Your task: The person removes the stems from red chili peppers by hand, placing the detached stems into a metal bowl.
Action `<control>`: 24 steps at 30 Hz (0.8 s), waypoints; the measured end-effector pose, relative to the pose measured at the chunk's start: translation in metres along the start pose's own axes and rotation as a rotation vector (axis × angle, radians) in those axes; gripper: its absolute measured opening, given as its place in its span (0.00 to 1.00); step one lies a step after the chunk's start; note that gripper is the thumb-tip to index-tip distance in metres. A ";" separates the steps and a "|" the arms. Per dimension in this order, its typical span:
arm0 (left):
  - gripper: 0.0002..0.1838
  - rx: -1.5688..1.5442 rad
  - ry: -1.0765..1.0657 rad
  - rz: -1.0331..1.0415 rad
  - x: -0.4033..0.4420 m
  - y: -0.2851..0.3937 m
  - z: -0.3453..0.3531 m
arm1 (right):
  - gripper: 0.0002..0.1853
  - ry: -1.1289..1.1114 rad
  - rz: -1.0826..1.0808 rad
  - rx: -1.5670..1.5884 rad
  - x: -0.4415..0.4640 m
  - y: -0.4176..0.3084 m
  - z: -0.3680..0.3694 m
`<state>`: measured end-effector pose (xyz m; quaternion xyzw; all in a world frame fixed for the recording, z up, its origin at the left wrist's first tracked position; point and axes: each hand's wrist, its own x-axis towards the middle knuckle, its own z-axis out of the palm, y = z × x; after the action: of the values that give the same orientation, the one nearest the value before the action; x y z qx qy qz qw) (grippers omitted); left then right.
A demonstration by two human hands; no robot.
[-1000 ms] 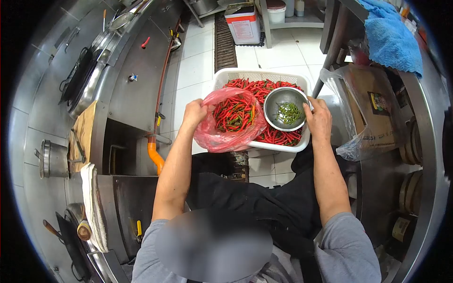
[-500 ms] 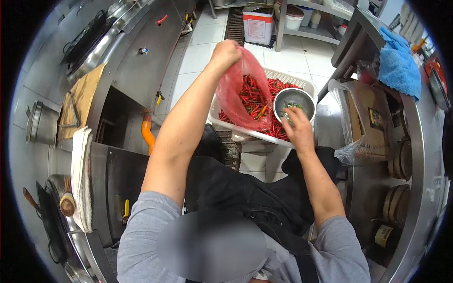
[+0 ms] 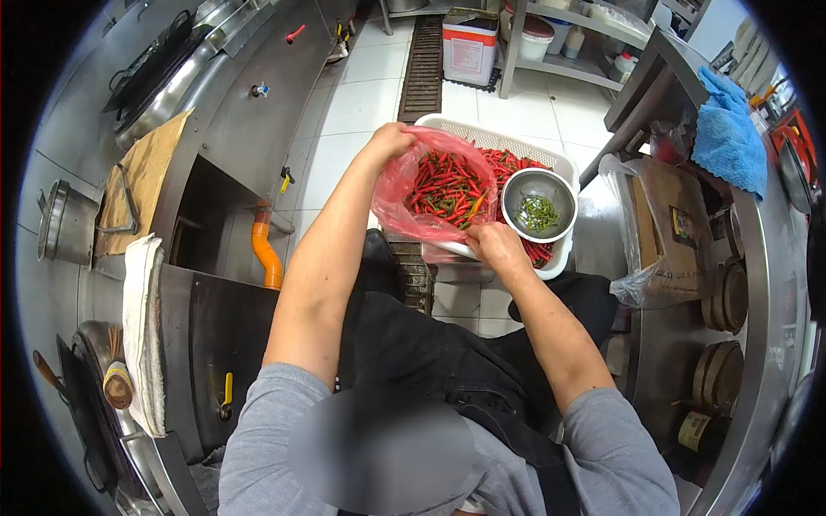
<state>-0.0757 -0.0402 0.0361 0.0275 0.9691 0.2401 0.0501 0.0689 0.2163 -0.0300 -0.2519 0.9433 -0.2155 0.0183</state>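
A red plastic bag (image 3: 391,202), its mouth spread wide, shows many red and dark chili peppers (image 3: 443,185) inside. My left hand (image 3: 391,142) is closed on the bag's far left rim. At the near right rim, my right hand (image 3: 497,245) pinches the plastic. The bag rests in a white plastic basket (image 3: 564,163), where more red chilies lie around it. Right beside the bag, a metal bowl (image 3: 561,199) sits on those chilies with small green stems (image 3: 538,212) at its bottom.
Steel counters (image 3: 232,103) run along the left, with an orange pipe (image 3: 265,249) below. A floor drain grate (image 3: 422,77) passes under the basket. On the right are a cardboard box (image 3: 675,228) in clear plastic and a blue cloth (image 3: 730,133). A white bin (image 3: 469,52) stands ahead.
My right hand has left the bowl and taken hold of the bag's near rim. My left hand has come down and left, and the bag's mouth has widened.
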 end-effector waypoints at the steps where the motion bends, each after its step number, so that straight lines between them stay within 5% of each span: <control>1: 0.15 -0.538 -0.037 -0.130 -0.003 -0.006 0.006 | 0.09 0.018 -0.011 0.011 0.000 0.000 0.000; 2: 0.12 -1.076 -0.077 -0.260 -0.004 -0.010 0.011 | 0.09 0.022 -0.008 0.010 0.000 0.001 0.000; 3: 0.08 -1.179 -0.119 -0.231 -0.012 -0.003 0.008 | 0.08 0.096 -0.049 0.043 0.000 0.001 0.000; 11: 0.09 -1.392 -0.128 -0.116 -0.038 0.040 0.002 | 0.05 0.319 -0.087 0.201 -0.016 -0.007 -0.009; 16: 0.21 -1.151 -0.395 -0.135 -0.052 0.011 0.012 | 0.06 0.306 -0.106 0.229 -0.033 -0.009 -0.005; 18: 0.22 -1.083 -0.366 -0.107 -0.052 -0.004 0.025 | 0.06 0.280 -0.097 0.217 -0.036 -0.008 0.000; 20: 0.19 -0.529 -0.242 -0.235 -0.044 -0.022 0.036 | 0.06 0.314 -0.215 0.209 -0.035 -0.005 0.008; 24: 0.18 -0.243 -0.189 -0.344 -0.031 -0.029 0.041 | 0.06 0.332 -0.207 0.240 -0.036 -0.008 0.011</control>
<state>-0.0414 -0.0486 -0.0110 -0.1220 0.9145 0.3392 0.1838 0.1060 0.2233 -0.0392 -0.3044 0.8701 -0.3653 -0.1296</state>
